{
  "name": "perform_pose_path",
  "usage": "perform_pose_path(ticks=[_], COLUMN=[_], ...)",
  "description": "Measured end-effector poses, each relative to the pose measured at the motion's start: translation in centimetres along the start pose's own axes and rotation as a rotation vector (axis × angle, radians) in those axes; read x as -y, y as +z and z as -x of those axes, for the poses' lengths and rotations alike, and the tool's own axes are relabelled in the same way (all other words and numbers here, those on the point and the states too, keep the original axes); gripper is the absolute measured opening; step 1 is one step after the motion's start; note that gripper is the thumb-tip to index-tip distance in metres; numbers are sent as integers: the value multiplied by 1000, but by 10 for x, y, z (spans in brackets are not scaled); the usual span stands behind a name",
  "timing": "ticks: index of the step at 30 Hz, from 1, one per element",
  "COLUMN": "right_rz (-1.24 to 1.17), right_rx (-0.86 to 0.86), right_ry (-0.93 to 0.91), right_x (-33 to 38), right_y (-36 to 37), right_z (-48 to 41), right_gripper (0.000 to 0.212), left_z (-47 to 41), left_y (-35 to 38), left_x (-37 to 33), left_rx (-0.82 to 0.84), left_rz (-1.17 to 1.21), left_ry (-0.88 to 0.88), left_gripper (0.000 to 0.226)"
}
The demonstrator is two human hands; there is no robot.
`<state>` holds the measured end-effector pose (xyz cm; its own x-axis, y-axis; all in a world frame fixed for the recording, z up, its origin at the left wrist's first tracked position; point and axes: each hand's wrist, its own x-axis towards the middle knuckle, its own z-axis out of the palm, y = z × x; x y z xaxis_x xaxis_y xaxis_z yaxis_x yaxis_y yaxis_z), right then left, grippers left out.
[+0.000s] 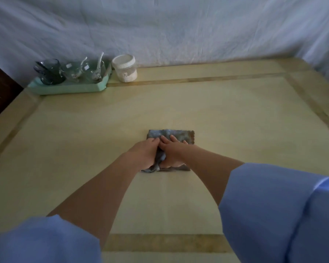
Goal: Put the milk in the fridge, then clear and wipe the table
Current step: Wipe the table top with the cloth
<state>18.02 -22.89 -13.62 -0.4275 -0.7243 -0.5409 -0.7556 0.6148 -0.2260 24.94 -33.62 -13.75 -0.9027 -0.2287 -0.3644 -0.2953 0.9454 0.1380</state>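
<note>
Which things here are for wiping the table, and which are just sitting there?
For the wiping:
grey cloth
left hand, gripping the cloth
right hand, pressing on it
table

Just sitting there:
green tray, far left corner
glass cups on the tray
white-lidded jar beside the tray

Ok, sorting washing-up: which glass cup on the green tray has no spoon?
The dark tinted glass cup at the left end; both clear cups hold white spoons.

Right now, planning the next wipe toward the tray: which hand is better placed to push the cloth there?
Probably the left hand: it holds the left side of the cloth, nearest the tray; the right hand would reach across.
</note>
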Motion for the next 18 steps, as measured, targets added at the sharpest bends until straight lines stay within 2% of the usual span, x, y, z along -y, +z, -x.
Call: perform_pose_path(ticks=[3,6,7,8,10,12,14,18], right_rz=[-4,-65,-100,-134,-170,-168,-162,-146], right_rx=[30,-81,-141,-183,-190,-194,-206,-215], right_ry=[-44,-57,-40,-26,-18,-22,-27,-30], right_x=[12,28,30,31,28,22,14,-4], right_y=[8,12,17,25,41,49,48,40], right_z=[22,34,35,37,40,41,40,40], right_gripper=[84,47,40,43,66,81,85,88], left_z=[33,61,66,71,76,79,79,61], left_y=[9,15,17,18,17,21,24,20], left_x=[-1,2,4,7,12,18,21,17], left_rx=[36,68,76,80,51,18,33,65], left_rz=[-64,-161,-162,-133,-48,1,-6,-50], left_ry=[37,35,13,-11,-34,-18,7,-17], left_gripper=[65,58,55,51,46,61,75,80])
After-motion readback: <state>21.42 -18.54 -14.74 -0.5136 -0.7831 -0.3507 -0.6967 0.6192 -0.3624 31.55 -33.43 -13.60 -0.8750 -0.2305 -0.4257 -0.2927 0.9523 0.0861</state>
